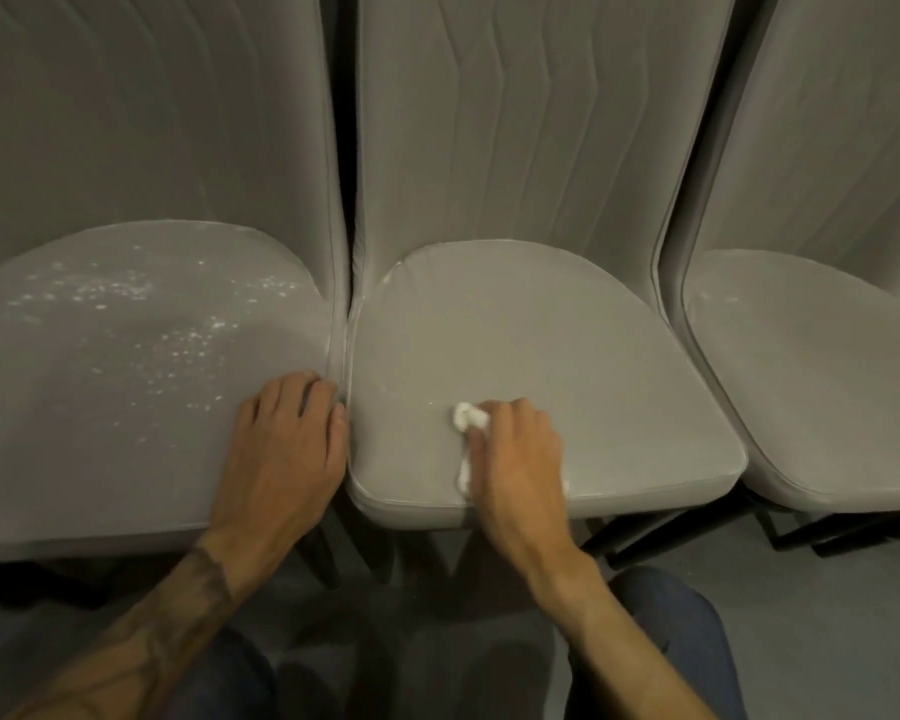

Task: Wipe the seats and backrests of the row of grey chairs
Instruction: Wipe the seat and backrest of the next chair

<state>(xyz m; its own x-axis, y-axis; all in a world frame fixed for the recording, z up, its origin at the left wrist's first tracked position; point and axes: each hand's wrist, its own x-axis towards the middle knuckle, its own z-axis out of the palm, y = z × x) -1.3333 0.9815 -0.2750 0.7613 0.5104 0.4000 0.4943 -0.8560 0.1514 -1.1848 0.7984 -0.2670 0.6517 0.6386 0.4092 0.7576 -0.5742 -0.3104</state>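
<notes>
Three grey padded chairs stand side by side, seats toward me. My right hand (515, 454) grips a crumpled white tissue (468, 417) and presses it on the front part of the middle chair seat (541, 335). My left hand (287, 444) rests flat on the right front edge of the left chair seat (100, 387), fingertips at the gap between the two chairs. White specks are scattered over the left seat. The middle backrest (515, 122) has stitched vertical lines.
A third grey chair (827, 366) stands at the right, with a few faint white marks near its back. Black chair legs (645, 537) show under the seats on a grey floor. My knees in blue jeans (666, 631) are at the bottom.
</notes>
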